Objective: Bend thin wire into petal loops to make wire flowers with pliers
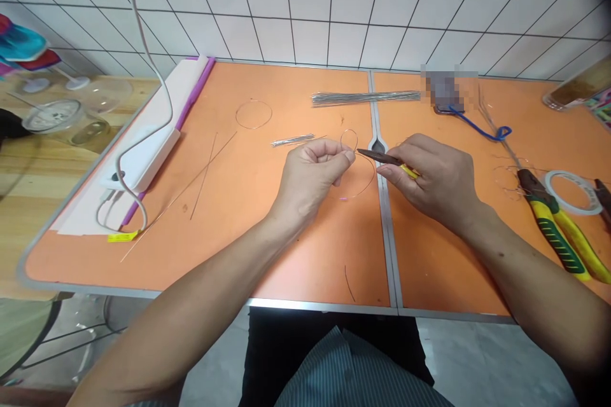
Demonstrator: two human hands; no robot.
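Note:
Between the fingertips of my left hand [310, 178] is pinched a thin wire [373, 173], bent into a small ring above the fingers and a larger curve below them. My right hand [432, 175] is wrapped round small pliers [380, 156] with dark jaws and a yellow grip. The plier tips point left and come right up to the wire beside my left fingertips; whether they grip it I cannot tell. Behind my left hand lies a short bundle of wires [292, 140]. Farther back rests a wire ring [254, 114].
A long wire bundle [367, 98] lies at the back. Yellow-green pliers [554, 222] and a white tape roll [573, 192] are at right. A white power strip [150, 162] with a cable stands at left, near loose wires [204, 178]. A metal seam [387, 235] crosses the orange table.

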